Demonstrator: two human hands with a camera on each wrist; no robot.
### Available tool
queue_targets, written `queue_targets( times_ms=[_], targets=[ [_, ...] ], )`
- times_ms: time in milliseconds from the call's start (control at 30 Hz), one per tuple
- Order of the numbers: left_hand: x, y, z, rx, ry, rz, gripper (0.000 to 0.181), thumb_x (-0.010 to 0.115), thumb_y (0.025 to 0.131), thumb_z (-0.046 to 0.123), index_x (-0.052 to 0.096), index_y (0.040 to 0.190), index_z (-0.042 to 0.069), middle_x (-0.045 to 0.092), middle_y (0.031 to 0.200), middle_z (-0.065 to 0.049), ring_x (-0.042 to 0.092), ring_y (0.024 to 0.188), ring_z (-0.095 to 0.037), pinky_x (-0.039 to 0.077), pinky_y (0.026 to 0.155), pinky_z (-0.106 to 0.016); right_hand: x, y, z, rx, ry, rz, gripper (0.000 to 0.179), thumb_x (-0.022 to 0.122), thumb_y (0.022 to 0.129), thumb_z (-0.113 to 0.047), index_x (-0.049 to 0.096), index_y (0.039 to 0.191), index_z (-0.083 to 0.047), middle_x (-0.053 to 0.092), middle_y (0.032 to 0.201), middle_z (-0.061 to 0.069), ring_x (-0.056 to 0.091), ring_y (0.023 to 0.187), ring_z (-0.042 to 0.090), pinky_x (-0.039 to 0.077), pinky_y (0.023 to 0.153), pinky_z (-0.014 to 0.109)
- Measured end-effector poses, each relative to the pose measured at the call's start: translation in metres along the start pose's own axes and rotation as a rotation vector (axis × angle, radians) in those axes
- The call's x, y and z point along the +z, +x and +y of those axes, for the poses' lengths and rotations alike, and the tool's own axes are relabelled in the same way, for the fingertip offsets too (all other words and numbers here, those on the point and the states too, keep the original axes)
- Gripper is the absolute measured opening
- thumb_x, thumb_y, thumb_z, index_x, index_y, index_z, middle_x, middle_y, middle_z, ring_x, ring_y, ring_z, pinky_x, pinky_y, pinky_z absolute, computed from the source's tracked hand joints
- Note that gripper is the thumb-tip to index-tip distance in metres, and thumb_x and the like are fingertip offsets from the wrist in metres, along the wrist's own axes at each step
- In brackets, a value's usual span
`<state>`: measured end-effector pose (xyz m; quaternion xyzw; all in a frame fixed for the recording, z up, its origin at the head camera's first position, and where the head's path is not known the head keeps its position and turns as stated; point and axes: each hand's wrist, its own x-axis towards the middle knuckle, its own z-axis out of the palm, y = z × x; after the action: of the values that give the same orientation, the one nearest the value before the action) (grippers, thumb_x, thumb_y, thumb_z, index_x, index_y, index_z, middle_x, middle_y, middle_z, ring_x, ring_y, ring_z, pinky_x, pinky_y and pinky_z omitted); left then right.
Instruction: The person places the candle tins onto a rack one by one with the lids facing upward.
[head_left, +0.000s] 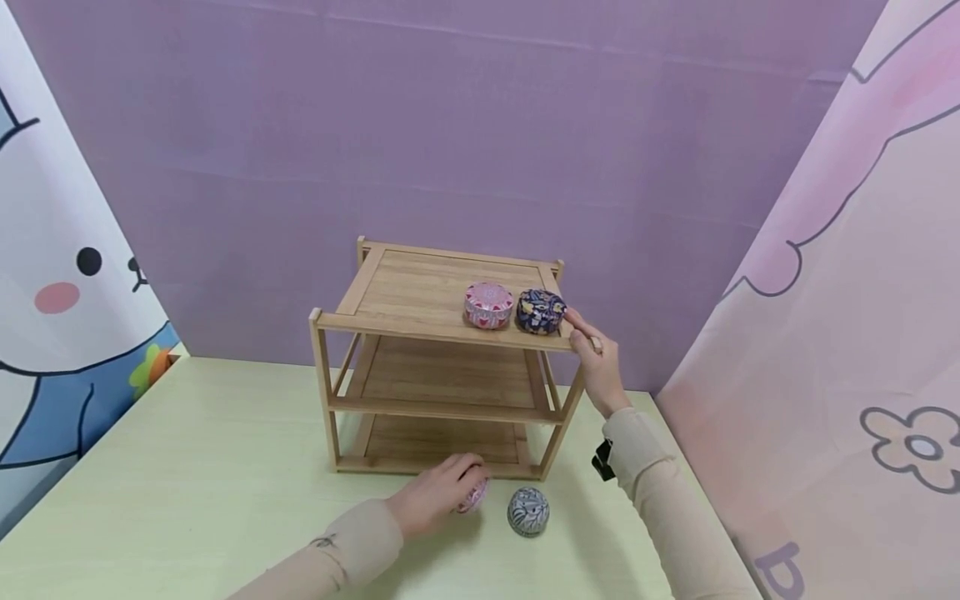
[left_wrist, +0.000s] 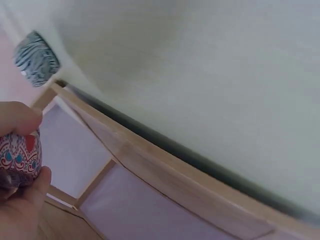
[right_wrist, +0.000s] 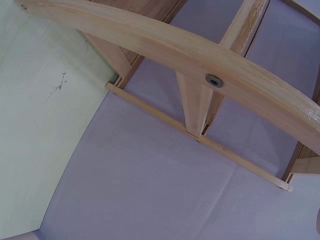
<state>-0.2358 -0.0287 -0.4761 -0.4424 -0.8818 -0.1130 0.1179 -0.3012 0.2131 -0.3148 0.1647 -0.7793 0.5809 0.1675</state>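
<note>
Low in the head view, my left hand (head_left: 437, 497) grips a small round tin (head_left: 474, 497) with a pink pattern, in front of the wooden shelf (head_left: 412, 287). In the left wrist view, finger and thumb lie on either side of this tin (left_wrist: 20, 156), which shows red and blue ornament. My right hand (head_left: 600, 367) holds the shelf's front right top corner, its index finger close by a dark blue floral tin (head_left: 541, 312); whether they touch I cannot tell. Left of that tin sits a pink one (head_left: 488, 305), also on the top board.
A grey-and-white patterned tin (head_left: 528, 512) stands on the pale table (head_left: 187, 467), right of my left hand. The shelf has a middle board (head_left: 450, 371) and a bottom board (head_left: 442, 439). A purple backdrop (head_left: 465, 125) rises behind, with printed panels at both sides.
</note>
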Motion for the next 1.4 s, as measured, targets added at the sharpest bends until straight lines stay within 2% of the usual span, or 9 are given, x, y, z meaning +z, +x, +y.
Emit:
queue_targets(
  times_ms=[200,300,400,467,533,733,867,1133,1400],
  targets=[
    [-0.005,0.000,0.005,-0.191,-0.291,0.029,0.074,0.072,0.063,-0.009,0.042,0.127,0.015,0.043,0.126,0.001,0.049,0.115,-0.019,0.047,0.095,-0.031,0.000,0.001,0.000,-0.003,0.005,-0.002,0.041,0.042,0.094,-0.018,0.046,0.132,-0.002,0.040,0.141,0.011,0.029,0.135,0.019,0.026,0.112,0.036],
    [-0.007,-0.001,0.007,-0.271,-0.454,0.065,0.076,0.070,0.061,-0.013,0.042,0.126,0.015,0.040,0.127,0.001,0.051,0.110,-0.020,0.050,0.085,-0.022,0.000,0.001,0.000,-0.008,0.008,0.001,0.041,0.042,0.094,-0.017,0.046,0.131,-0.002,0.040,0.141,0.011,0.030,0.135,0.020,0.025,0.112,0.036],
    [-0.009,-0.002,0.008,-0.330,-0.555,0.094,0.079,0.069,0.058,-0.015,0.041,0.125,0.017,0.037,0.127,-0.001,0.053,0.104,-0.023,0.049,0.071,-0.014,0.000,0.001,0.000,-0.010,0.006,0.002,0.041,0.042,0.094,-0.017,0.046,0.131,-0.002,0.040,0.141,0.011,0.030,0.135,0.020,0.025,0.112,0.036],
    [-0.010,-0.003,0.009,-0.349,-0.590,0.109,0.081,0.070,0.057,-0.015,0.041,0.125,0.017,0.037,0.126,-0.001,0.053,0.102,-0.024,0.047,0.067,-0.012,0.000,0.001,0.000,-0.006,0.005,0.000,0.041,0.041,0.094,-0.018,0.046,0.132,-0.002,0.039,0.141,0.011,0.029,0.135,0.019,0.024,0.112,0.036],
    [-0.011,-0.004,0.010,-0.358,-0.609,0.123,0.081,0.071,0.055,-0.014,0.042,0.125,0.015,0.040,0.122,0.000,0.053,0.102,-0.024,0.048,0.069,-0.013,-0.001,0.001,0.001,-0.003,0.000,0.001,0.040,0.041,0.094,-0.018,0.046,0.132,-0.003,0.039,0.142,0.010,0.030,0.135,0.019,0.024,0.112,0.036],
    [-0.009,-0.006,0.011,-0.390,-0.632,0.161,0.075,0.079,0.057,0.000,0.044,0.121,0.014,0.049,0.115,0.000,0.053,0.104,-0.023,0.051,0.083,-0.033,0.000,0.000,0.001,0.004,-0.009,-0.002,0.041,0.041,0.095,-0.018,0.045,0.132,-0.003,0.039,0.142,0.010,0.030,0.135,0.019,0.024,0.112,0.036],
    [-0.008,-0.007,0.012,-0.433,-0.650,0.173,0.076,0.081,0.057,0.005,0.043,0.122,0.012,0.054,0.115,-0.003,0.055,0.103,-0.023,0.050,0.087,-0.041,0.000,0.000,0.000,0.006,-0.014,-0.003,0.041,0.041,0.095,-0.019,0.045,0.132,-0.003,0.039,0.142,0.010,0.029,0.135,0.020,0.024,0.112,0.037],
    [-0.008,-0.011,0.011,-0.480,-0.701,0.197,0.074,0.079,0.056,0.009,0.043,0.121,0.012,0.057,0.111,-0.006,0.056,0.101,-0.024,0.049,0.085,-0.040,0.000,-0.001,-0.001,0.014,-0.010,-0.007,0.041,0.041,0.095,-0.019,0.044,0.133,-0.003,0.038,0.143,0.010,0.028,0.136,0.020,0.024,0.112,0.037],
    [-0.011,-0.015,0.008,-0.524,-0.854,0.217,0.075,0.080,0.058,0.011,0.046,0.126,0.011,0.053,0.119,-0.008,0.054,0.105,-0.027,0.047,0.090,-0.045,0.000,-0.001,-0.002,0.010,-0.014,-0.002,0.041,0.040,0.095,-0.018,0.044,0.133,-0.003,0.039,0.142,0.010,0.029,0.135,0.019,0.025,0.112,0.037]
  ],
)
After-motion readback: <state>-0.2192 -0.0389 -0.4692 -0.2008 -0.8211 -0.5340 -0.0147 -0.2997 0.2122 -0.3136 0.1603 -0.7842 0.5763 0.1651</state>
